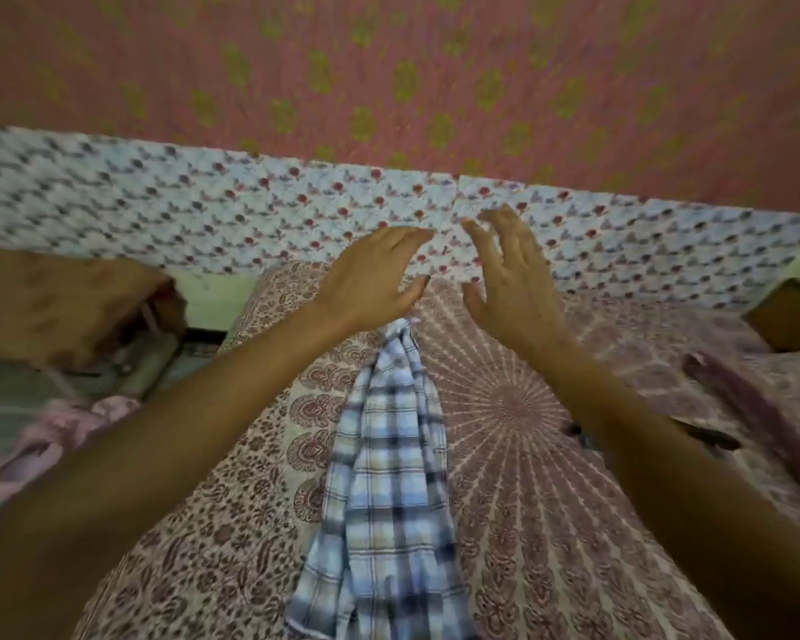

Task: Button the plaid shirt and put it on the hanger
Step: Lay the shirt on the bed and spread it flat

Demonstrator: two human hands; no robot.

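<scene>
The plaid shirt (389, 478), blue and white, lies bunched into a long narrow strip down the middle of the bed, running from the near edge of the view up to a gathered tip. That tip sits right under the heel of the left hand (370, 274); whether skin meets cloth there, I can't tell. The left hand is loose, fingers straight and pointing right, thumb out, gripping nothing. The right hand (509, 279) hovers just across from it, fingers spread and slightly bent, also with nothing in it, off to the right of the shirt's tip and clear of the fabric. Both forearms frame the shirt, one on each side.

Under it all is a mandala-print bedspread (550, 455) (maroon on cream). Beyond the hands runs a white floral cloth (204, 210), then a pink cloth with green motifs (389, 76). A brown pillow (56, 307) lies far left, a purple cloth (749, 399) on the right.
</scene>
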